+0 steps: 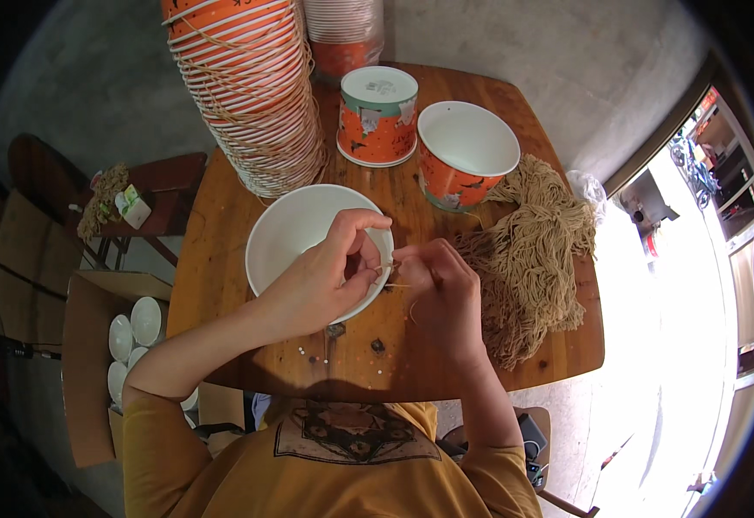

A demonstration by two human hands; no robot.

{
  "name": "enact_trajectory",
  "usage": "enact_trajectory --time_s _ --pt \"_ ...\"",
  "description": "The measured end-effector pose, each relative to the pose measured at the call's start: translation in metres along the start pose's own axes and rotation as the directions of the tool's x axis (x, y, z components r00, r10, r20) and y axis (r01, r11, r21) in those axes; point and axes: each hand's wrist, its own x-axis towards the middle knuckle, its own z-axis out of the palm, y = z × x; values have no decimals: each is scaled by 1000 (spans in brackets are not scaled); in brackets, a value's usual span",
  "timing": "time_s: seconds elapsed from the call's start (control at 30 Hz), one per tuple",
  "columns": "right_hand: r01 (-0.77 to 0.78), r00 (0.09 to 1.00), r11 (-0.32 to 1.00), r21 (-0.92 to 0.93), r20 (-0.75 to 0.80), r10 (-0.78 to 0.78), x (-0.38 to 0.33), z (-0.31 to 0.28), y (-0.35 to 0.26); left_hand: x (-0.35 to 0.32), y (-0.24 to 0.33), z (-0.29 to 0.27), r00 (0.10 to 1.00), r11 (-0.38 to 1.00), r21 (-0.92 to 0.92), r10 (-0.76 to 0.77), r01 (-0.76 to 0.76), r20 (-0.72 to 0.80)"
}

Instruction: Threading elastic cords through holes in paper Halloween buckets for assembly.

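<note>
A white-lined paper bucket (283,226) stands upright in front of me on the wooden table, its opening facing up. My left hand (329,274) reaches over the opening, fingers curled at the inner side of the right rim. Its thumb and fingertips close on a thin piece of tan twine. Just outside that rim, my right hand (444,281) pinches the same twine (399,286), and a loose end hangs below its fingers. Where exactly the twine crosses the bucket wall is hard to make out.
A tall stack of orange buckets (247,95) with twine loops stands back left, beside a wrapped stack (342,39). Behind the work are an upturned bucket (378,121) and an upright one (467,142). Twine heaps (536,259) lie right. A carton (88,363) holds white containers.
</note>
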Motion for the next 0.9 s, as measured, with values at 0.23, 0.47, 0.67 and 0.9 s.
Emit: enact_trajectory --time_s 0.23,0.47,0.67,0.9 --pt "-366 924 904 222 198 326 4 -3 -8 -1 1 1 999 994 107 36 -36 -4" --pt "-464 883 799 383 126 453 1 -1 -4 0 1 0 999 990 132 49 -49 -3" --pt "-493 855 775 394 56 516 -8 2 27 -1 -2 -1 999 994 97 54 -54 -3" --pt "107 992 994 3 -63 -107 -4 -1 5 0 1 -1 999 995 90 38 -38 7"
